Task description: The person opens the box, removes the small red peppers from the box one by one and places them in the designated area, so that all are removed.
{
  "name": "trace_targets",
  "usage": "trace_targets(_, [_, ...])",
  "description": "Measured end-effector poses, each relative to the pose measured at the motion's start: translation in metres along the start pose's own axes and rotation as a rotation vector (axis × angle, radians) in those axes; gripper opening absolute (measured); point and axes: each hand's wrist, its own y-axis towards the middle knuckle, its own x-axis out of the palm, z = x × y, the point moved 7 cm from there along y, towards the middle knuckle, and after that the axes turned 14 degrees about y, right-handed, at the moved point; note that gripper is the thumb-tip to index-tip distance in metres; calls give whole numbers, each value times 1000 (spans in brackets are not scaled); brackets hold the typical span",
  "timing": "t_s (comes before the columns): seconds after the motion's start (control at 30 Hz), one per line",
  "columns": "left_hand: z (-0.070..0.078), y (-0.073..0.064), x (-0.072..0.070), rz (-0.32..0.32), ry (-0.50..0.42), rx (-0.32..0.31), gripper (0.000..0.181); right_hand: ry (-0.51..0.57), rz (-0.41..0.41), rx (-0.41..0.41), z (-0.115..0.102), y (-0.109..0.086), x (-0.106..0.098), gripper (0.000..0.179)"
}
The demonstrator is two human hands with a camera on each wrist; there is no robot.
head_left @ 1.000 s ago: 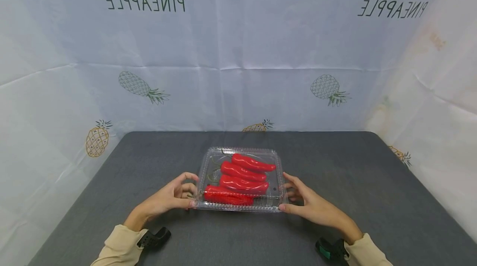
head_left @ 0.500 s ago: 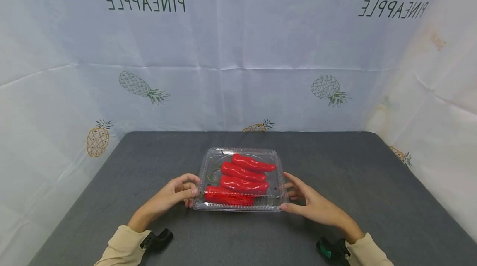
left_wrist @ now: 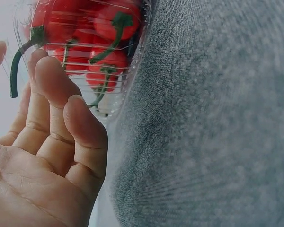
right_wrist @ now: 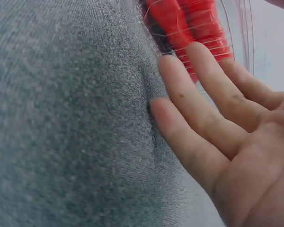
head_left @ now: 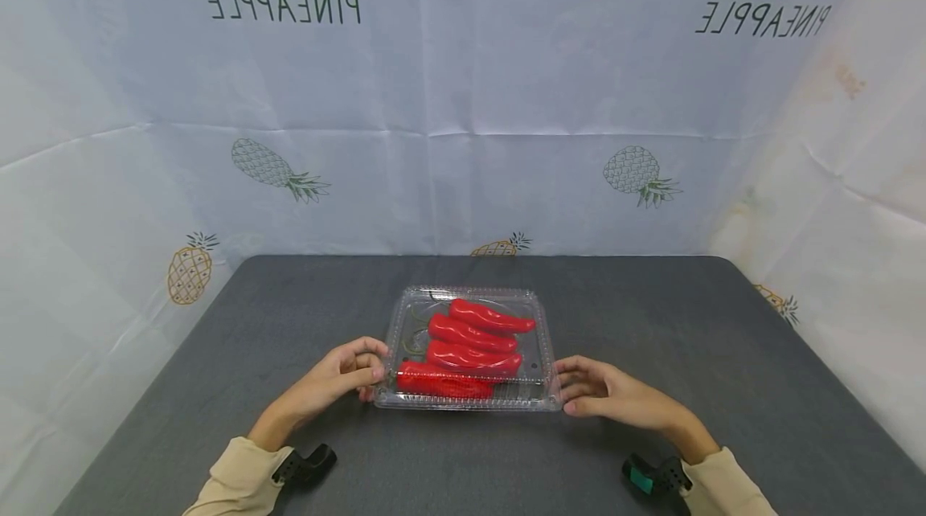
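A clear plastic clamshell box sits on the dark table with several red peppers inside. Green stems show through its end wall in the left wrist view. At the box's left side, my left hand has its fingertips right at the wall, loosely bent, with the thumb over the front left corner. My right hand is at the opposite end. Its fingers stretch toward the wall and are nearly straight, and its thumb lies close by the front right corner.
The dark grey table extends around the box on all sides. Behind it hangs a pale cloth printed with pineapples. Each wrist carries a black strap below a beige sleeve.
My left thumb has moved up from the lower corner onto the box's edge, then stayed. My right hand has drawn slightly to the right, its thumb off the corner. The box has barely moved.
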Motion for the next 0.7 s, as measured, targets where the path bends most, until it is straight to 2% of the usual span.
trace_targets(0.23, [-1, 0, 0, -6, 4, 2, 26, 26, -80, 42, 3, 2, 5, 36])
trace_targets(0.4, [-1, 0, 0, -10, 3, 10, 26, 54, -117, 47, 3, 2, 9, 35])
trace_targets(0.7, [1, 2, 3, -33, -16, 16, 23, 94, -145, 2, 5, 3, 10, 34])
